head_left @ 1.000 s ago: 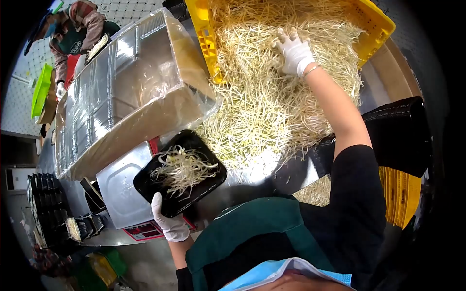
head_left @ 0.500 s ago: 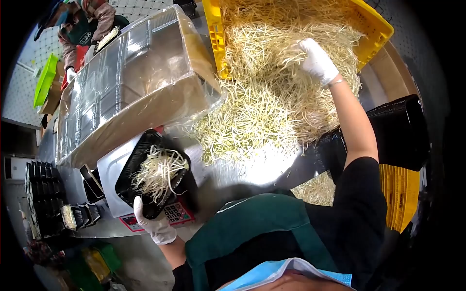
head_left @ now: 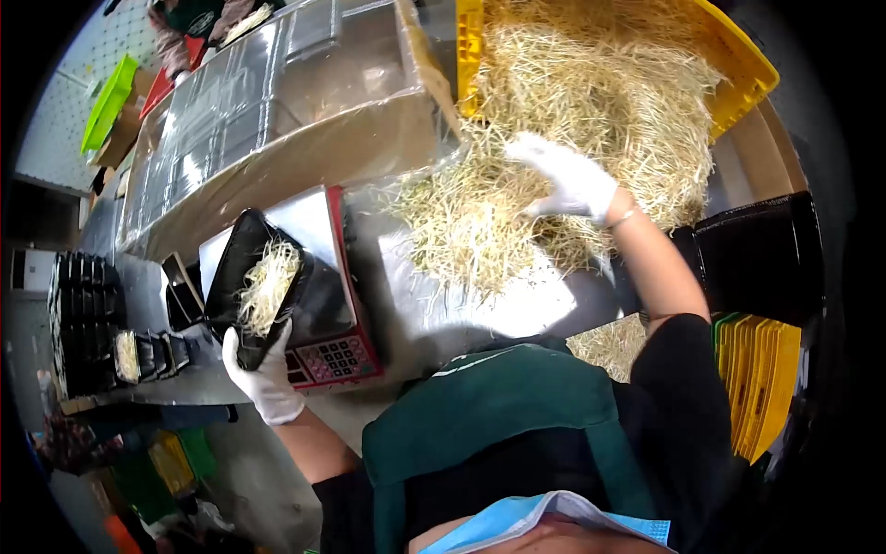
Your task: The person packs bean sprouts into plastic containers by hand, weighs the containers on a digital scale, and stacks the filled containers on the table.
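My left hand (head_left: 263,380), in a white glove, grips the near end of a black plastic tray (head_left: 224,288). Bean sprouts (head_left: 269,288) lie in that tray, which is tilted and held over the left side of a red-edged weighing scale (head_left: 365,343). A dark patch beside the tray covers part of the scale's plate; whether it is a shadow or another tray I cannot tell. Over a loose heap of bean sprouts (head_left: 480,235) hovers my right hand (head_left: 574,183), also gloved. Its fingers are spread, with nothing visible in them.
A yellow crate (head_left: 743,78) spills sprouts onto the metal table (head_left: 406,277). Behind the scale stands a carton of clear lids (head_left: 305,120) in plastic wrap. Black trays stand stacked at left (head_left: 83,314) and right (head_left: 761,258). A co-worker's sleeve (head_left: 173,46) shows at the far left.
My right hand has come out of the sprouts by the crate, nearer to me, and its fingers have opened. The tray in my left hand has shifted left, uncovering more of the scale.
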A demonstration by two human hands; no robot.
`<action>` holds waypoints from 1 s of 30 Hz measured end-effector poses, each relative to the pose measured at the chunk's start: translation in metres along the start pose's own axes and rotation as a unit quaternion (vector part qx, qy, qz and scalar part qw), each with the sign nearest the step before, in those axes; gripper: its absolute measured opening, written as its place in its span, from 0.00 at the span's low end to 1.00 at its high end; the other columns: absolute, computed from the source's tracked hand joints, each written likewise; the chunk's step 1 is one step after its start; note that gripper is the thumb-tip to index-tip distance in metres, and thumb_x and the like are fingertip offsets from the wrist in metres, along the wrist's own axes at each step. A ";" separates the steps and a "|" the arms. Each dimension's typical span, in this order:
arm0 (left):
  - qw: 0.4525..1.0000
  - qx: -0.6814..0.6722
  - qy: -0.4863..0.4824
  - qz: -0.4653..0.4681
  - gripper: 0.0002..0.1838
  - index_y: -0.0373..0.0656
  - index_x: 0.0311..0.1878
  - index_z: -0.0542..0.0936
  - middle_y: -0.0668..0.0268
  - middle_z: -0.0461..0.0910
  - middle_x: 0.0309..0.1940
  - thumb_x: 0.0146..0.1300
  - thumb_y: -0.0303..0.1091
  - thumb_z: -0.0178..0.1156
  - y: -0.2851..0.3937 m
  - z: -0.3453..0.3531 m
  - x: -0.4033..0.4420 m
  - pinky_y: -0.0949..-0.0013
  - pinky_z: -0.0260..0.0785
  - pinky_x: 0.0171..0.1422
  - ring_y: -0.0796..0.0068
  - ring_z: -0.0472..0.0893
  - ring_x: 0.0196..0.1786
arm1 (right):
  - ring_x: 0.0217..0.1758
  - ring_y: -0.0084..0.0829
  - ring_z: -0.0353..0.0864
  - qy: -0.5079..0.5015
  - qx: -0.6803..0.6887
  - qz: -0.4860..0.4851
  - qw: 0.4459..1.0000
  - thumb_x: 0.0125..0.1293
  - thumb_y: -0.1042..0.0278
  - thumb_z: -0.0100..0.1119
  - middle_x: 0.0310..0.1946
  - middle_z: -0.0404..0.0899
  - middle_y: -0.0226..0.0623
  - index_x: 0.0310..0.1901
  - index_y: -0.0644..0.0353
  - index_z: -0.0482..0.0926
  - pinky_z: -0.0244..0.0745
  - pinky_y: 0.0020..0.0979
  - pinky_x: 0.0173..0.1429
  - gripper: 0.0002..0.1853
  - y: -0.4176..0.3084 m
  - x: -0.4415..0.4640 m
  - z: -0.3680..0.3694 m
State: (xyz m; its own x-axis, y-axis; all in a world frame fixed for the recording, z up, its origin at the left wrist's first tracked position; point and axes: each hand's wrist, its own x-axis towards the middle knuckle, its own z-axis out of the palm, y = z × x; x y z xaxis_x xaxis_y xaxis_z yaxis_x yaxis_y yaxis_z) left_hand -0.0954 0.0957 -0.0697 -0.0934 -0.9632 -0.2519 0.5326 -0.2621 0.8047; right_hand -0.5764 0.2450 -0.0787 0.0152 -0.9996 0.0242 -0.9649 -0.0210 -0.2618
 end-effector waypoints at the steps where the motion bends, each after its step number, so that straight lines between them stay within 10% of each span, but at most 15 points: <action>1: 0.999 0.044 0.013 -0.008 0.27 0.33 0.62 0.73 0.51 0.77 0.58 0.67 0.44 0.53 0.005 -0.020 0.012 0.45 0.77 0.56 0.51 0.80 0.57 | 0.75 0.48 0.59 -0.113 -0.095 0.164 0.975 0.47 0.59 0.75 0.74 0.54 0.52 0.73 0.52 0.57 0.62 0.41 0.73 0.52 -0.010 -0.006 -0.022; 4: 0.991 0.112 0.057 0.037 0.23 0.35 0.61 0.74 0.55 0.77 0.58 0.67 0.39 0.57 0.013 -0.017 0.028 0.63 0.69 0.65 0.62 0.78 0.59 | 0.76 0.44 0.57 -0.175 -0.378 0.204 0.886 0.55 0.66 0.64 0.72 0.55 0.53 0.74 0.57 0.51 0.57 0.47 0.72 0.46 0.041 -0.035 0.045; 6: 0.877 0.351 0.076 0.318 0.21 0.36 0.58 0.76 0.62 0.79 0.48 0.68 0.40 0.57 0.023 0.025 0.017 0.63 0.69 0.58 0.70 0.77 0.50 | 0.76 0.43 0.55 -0.117 -0.413 0.134 0.893 0.58 0.68 0.59 0.73 0.54 0.52 0.75 0.55 0.50 0.54 0.50 0.73 0.44 0.071 -0.038 0.062; 8: 0.816 0.263 0.180 0.482 0.17 0.35 0.56 0.76 0.63 0.77 0.43 0.68 0.33 0.54 0.009 0.070 -0.001 0.62 0.69 0.56 0.69 0.76 0.47 | 0.77 0.46 0.54 -0.200 -0.354 0.157 0.900 0.53 0.65 0.67 0.74 0.54 0.50 0.75 0.54 0.51 0.50 0.51 0.76 0.49 0.061 -0.017 0.027; 13: 0.712 0.476 -0.357 0.373 0.48 0.30 0.73 0.58 0.38 0.58 0.71 0.55 0.44 0.69 -0.164 0.153 -0.062 0.56 0.56 0.74 0.45 0.62 0.73 | 0.78 0.45 0.53 -0.214 -0.263 0.220 0.915 0.41 0.54 0.79 0.74 0.58 0.42 0.76 0.55 0.48 0.48 0.50 0.78 0.62 0.086 0.012 0.014; 18: 0.527 0.748 -0.259 0.311 0.59 0.35 0.76 0.48 0.40 0.53 0.73 0.48 0.46 0.74 -0.242 0.187 -0.057 0.55 0.50 0.78 0.42 0.56 0.75 | 0.69 0.42 0.68 -0.305 -0.215 0.196 0.907 0.39 0.60 0.78 0.68 0.67 0.43 0.75 0.55 0.51 0.55 0.46 0.75 0.60 0.097 0.017 0.018; 21: 0.665 0.617 -0.316 0.278 0.51 0.36 0.76 0.51 0.44 0.61 0.70 0.47 0.25 0.66 -0.240 0.178 -0.013 0.58 0.59 0.74 0.51 0.65 0.71 | 0.59 0.42 0.78 -0.106 -0.298 0.117 0.941 0.43 0.65 0.73 0.54 0.79 0.47 0.68 0.57 0.65 0.68 0.42 0.66 0.45 0.113 0.003 0.028; 25: 0.835 0.370 -0.385 0.133 0.49 0.36 0.75 0.51 0.52 0.66 0.67 0.46 0.09 0.57 -0.232 0.163 0.042 0.67 0.66 0.69 0.65 0.71 0.67 | 0.44 0.48 0.83 -0.115 -0.175 0.149 0.966 0.52 0.70 0.61 0.36 0.83 0.49 0.45 0.59 0.81 0.79 0.41 0.49 0.16 0.118 0.012 0.023; 30: 0.847 0.350 -0.387 0.100 0.47 0.35 0.74 0.55 0.54 0.68 0.65 0.47 0.08 0.56 -0.157 0.187 0.033 0.67 0.65 0.70 0.63 0.73 0.65 | 0.37 0.31 0.85 -0.043 0.032 0.249 0.967 0.50 0.83 0.60 0.34 0.85 0.42 0.48 0.58 0.81 0.80 0.31 0.42 0.21 0.066 0.012 -0.043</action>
State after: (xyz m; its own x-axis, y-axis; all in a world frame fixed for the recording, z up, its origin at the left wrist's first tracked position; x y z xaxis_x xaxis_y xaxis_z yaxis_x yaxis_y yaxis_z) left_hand -0.3395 0.0940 -0.1036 -0.7275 -0.6722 0.1370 -0.0011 0.2008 0.9796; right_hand -0.6507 0.2324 -0.0542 -0.4235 -0.8836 -0.1998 -0.8396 0.4657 -0.2797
